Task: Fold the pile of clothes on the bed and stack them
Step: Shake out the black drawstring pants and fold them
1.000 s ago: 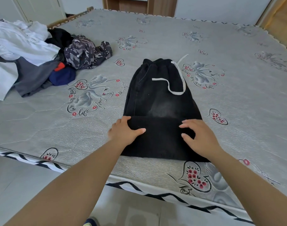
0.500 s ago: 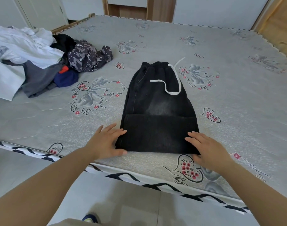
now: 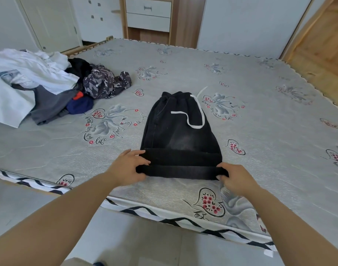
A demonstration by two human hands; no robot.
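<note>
Black trousers (image 3: 180,131), near fold pinched at each end by left hand (image 3: 126,167) and right hand (image 3: 235,179) fingers.

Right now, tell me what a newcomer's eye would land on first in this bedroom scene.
First, the black pants with a white drawstring, lying mid-bed on the swan-printed mattress. The left hand and right hand grip the two ends of their near folded edge. Then the unfolded pile of clothes at the far left of the bed, white on top, camouflage and dark pieces beside it.

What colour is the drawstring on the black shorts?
White drawstring, clearest in the head view.
</note>
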